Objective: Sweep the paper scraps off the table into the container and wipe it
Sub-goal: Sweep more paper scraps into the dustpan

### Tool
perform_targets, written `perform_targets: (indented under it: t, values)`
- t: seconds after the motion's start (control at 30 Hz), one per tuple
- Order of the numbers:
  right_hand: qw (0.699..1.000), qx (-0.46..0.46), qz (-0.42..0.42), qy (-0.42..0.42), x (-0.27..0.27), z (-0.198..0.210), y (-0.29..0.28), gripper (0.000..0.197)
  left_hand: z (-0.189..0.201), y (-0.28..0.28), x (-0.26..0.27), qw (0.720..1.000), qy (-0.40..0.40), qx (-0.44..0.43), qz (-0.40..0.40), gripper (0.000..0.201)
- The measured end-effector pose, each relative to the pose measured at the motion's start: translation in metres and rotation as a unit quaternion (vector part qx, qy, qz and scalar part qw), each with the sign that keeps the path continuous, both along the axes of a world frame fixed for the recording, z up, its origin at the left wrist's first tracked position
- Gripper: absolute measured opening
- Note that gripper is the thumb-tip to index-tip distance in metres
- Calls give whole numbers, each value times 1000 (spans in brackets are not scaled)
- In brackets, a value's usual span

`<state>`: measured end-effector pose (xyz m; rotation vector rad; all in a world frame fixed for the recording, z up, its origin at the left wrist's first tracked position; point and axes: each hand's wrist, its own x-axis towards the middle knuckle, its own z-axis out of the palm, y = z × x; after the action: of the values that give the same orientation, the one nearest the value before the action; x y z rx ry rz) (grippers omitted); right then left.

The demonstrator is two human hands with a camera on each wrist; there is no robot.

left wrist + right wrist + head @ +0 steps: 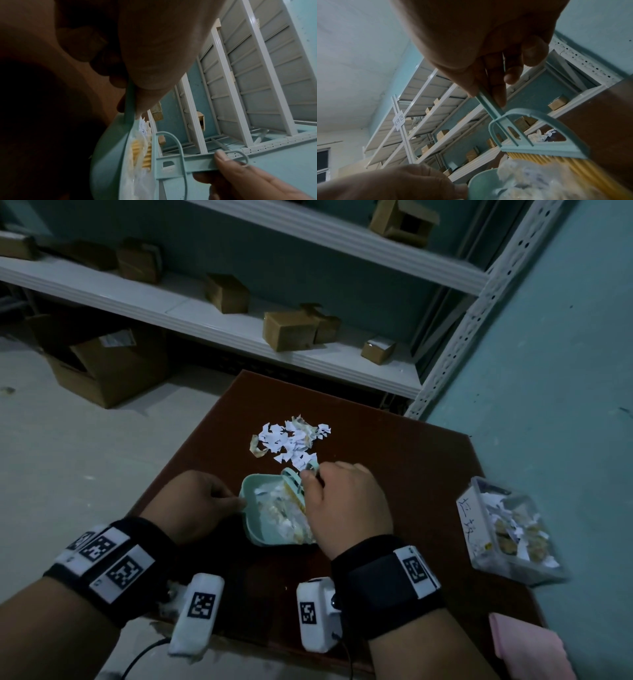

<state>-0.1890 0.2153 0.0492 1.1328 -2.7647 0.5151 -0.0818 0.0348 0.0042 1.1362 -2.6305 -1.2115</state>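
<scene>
While the left hand (197,501) is gripping the dustpan (263,529) handle, the right hand (342,501), pinching the brush (294,486), should be drawing the scraps (291,441) beyond its fingertips in gently.

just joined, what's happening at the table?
A person is sweeping torn paper into a small teal dustpan on a dark red table. The left hand pinches the dustpan's handle, and the right hand holds a teal brush with yellow bristles, pushing scraps into the pan. The pan already holds a load. A pile of paper scraps remains on the table beyond it. A clear container with scraps sits to the right, and a pink cloth lies at the near corner, untouched.
</scene>
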Motion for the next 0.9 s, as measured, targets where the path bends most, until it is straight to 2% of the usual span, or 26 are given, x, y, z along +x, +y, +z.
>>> perform_targets:
  t: [0.17,0.3,0.43,0.57,0.7,0.9]
  values:
    - [997,-70,-11,-4,-11,2,9,40,-2,-1,3,999,21,31,17,26]
    - [995,-77,-64,16,-28,12,23,38,-1,-9,9,997,35,48,45,26]
    - [992,-1,-113,59,-41,21,43,39,5,-22,18,996,39,51,56,28]
    - [983,82,-157,44,-40,22,53,39,11,-28,28,998,18,60,31,28]
    - [985,97,-141,8,-31,18,51,32,10,-23,32,1000,-16,6,-2,25]
    - [994,42,-93,-36,-15,10,40,30,3,-11,27,998,-26,-36,-41,24]
